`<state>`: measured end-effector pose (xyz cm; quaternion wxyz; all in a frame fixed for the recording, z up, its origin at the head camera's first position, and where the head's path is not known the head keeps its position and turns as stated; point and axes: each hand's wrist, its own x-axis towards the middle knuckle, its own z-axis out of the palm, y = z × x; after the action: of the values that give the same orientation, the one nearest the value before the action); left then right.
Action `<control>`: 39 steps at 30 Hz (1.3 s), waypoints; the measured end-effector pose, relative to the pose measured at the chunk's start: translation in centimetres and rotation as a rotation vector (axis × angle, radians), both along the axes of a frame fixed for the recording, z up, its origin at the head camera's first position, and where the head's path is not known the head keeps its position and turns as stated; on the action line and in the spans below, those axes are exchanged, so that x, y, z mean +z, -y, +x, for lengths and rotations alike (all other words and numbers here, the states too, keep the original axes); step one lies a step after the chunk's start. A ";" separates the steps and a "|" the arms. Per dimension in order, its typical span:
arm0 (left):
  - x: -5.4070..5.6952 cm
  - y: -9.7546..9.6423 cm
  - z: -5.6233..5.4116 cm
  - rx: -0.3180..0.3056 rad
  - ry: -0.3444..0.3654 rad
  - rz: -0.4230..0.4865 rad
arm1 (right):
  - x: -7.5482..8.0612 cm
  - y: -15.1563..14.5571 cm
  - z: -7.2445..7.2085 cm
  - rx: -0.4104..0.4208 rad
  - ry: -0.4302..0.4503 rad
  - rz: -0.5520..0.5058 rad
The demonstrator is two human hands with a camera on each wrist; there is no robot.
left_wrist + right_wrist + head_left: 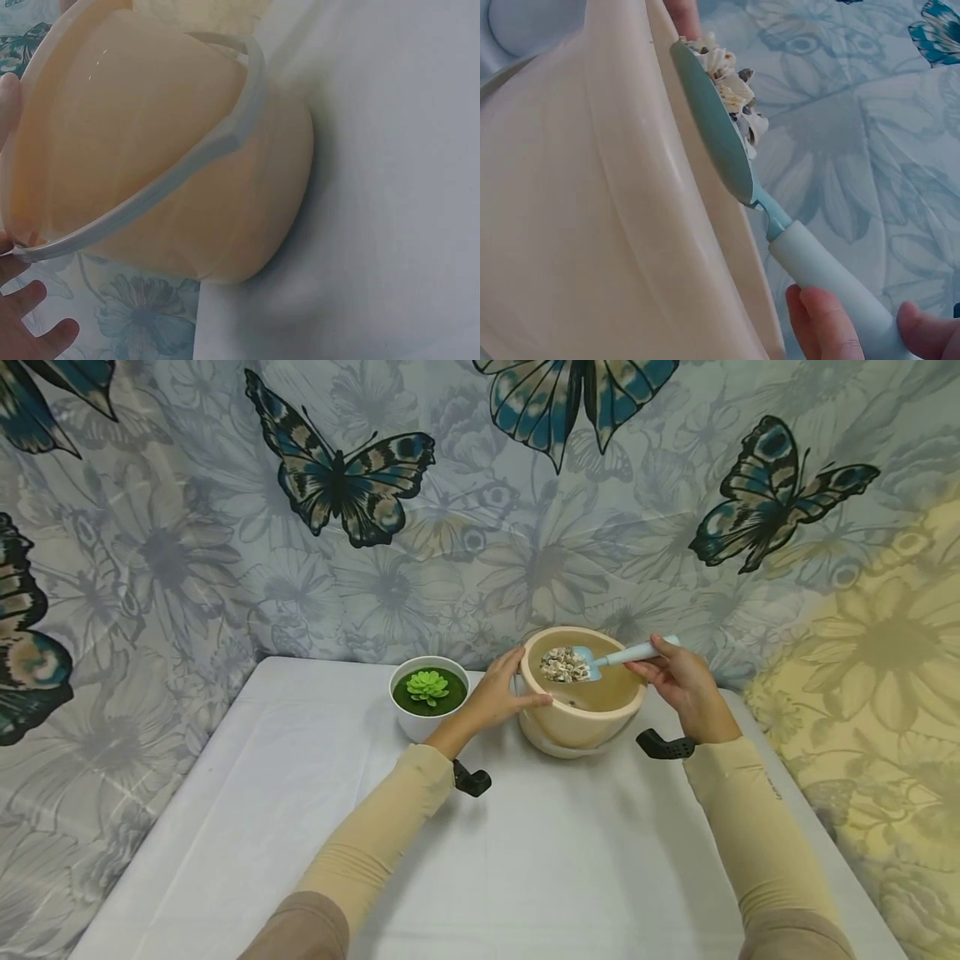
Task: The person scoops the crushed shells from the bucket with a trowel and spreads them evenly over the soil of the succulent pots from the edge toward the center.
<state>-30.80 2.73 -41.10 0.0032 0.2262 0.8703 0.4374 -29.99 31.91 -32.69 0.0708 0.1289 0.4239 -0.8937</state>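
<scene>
A cream bucket (577,727) with a hanging white handle (187,161) stands near the table's back edge. On its left side my left hand (498,693) holds the rim, thumb toward the front and fingers toward the back. My right hand (682,685) grips the pale handle of a small light-blue garden trowel (633,653). Its blade (716,131) lies roughly level over the bucket's opening, heaped with small shells and bits of stone (565,665). Part of the bucket's inner wall and a small dark speck low inside show in the head view.
Left of the bucket, close to my left hand, stands a white pot (420,725) with a green succulent (427,687). A white cloth covers the table (525,860). Behind hangs a butterfly-print cloth (450,577), close to the table's back edge.
</scene>
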 end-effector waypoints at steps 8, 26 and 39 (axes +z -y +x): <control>0.7 0.8 0.2 -0.020 -0.004 -0.022 | 0.4 0.4 0.1 0.001 -0.011 0.004; 2.3 3.1 0.8 0.026 -0.001 -0.063 | 1.4 2.6 -0.1 0.020 -0.040 -0.043; 3.0 6.1 1.1 0.052 -0.011 -0.063 | 1.4 5.5 -0.8 0.069 -0.113 -0.026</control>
<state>-29.66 -3.41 -38.08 -0.0058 0.2055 0.8893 0.4084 -30.81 26.45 -31.27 0.0791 0.0625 0.4198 -0.9020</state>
